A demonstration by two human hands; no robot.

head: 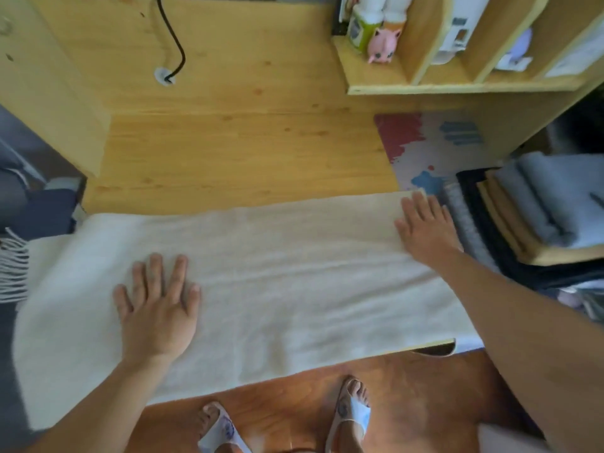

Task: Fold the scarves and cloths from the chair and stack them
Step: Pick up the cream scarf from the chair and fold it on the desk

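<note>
So the biggest thing here is the wooden desk (235,152), running wall to wall with a shelf unit (457,83) up at the back right. Stretched lengthwise across the front of the desk is a long cream scarf (277,289), lying pretty flat, with its left end trailing off over the desk's left edge and its near edge hanging slightly past the front.

Off to the right sits a stack of folded cloths (529,217), dark one at the bottom, tan in the middle, grey-blue on top, just beside the scarf's right end. Under that corner there's a paint-splash mat (421,145).

The person's left hand (157,305) lies palm down on the left-middle of the scarf, fingers straight and spread, not gripping anything. The right hand (425,230) rests flat on the far right end of the scarf, fingers straight too, tips at the far corner, close to the stack.

At the left edge a grey fringed scarf (13,266) hangs partly in view. On the shelf there's a little pink toy (382,44), and a black cable (173,37) drops into a hole in the desk.
</note>
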